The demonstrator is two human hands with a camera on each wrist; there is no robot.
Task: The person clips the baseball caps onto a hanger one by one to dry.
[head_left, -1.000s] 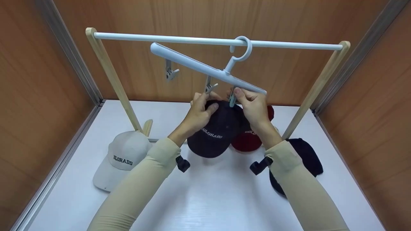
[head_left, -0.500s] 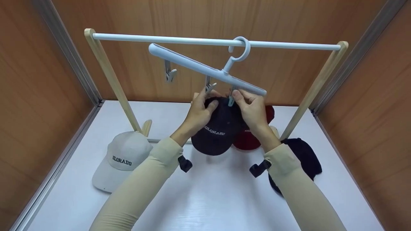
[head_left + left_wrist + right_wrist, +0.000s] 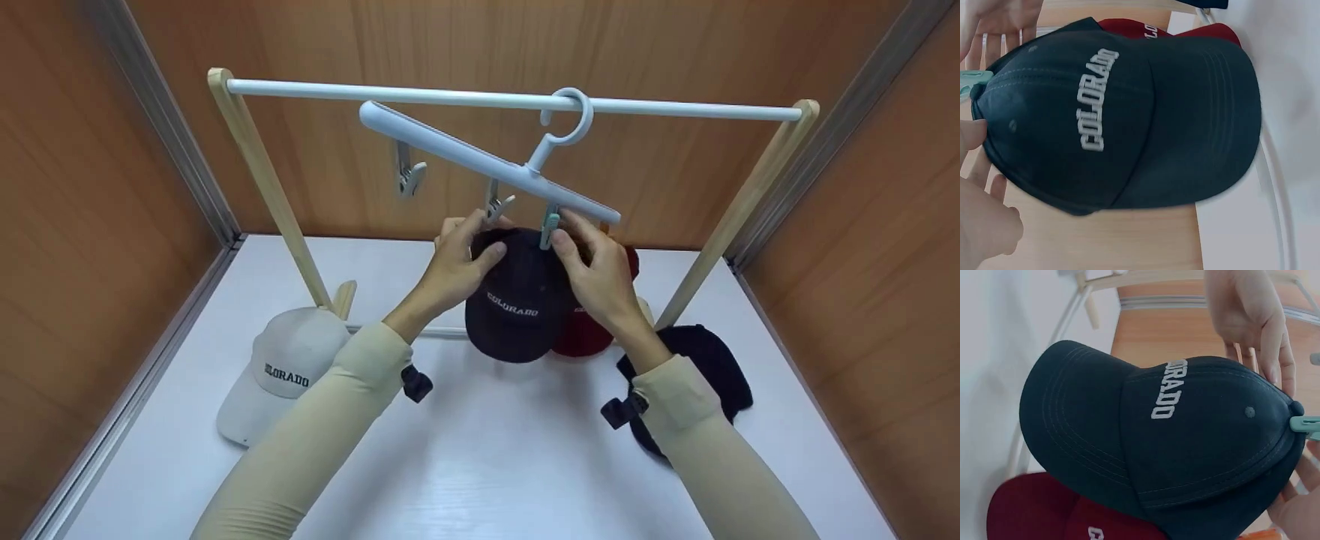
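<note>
A dark navy cap with white COLORADO lettering hangs, brim down, from a green clip at the low end of a tilted pale blue hanger. My left hand is at the cap's left side, thumb over its front edge and fingers loosely extended behind. To the right, my right hand has its fingers spread beside the clip and crown. In the right wrist view the clip's jaws bite the top of the navy cap. Behind it hangs a red cap, partly hidden.
The hanger hooks over a white rail between wooden legs. Two grey clips, one outer and one inner, hang from the hanger. A light grey cap lies at left on the white table; another dark cap lies at right.
The right hand's thumb and fingers have come off the green clip and spread apart. The navy cap has shifted a little to the right, and the left hand's hold has loosened.
</note>
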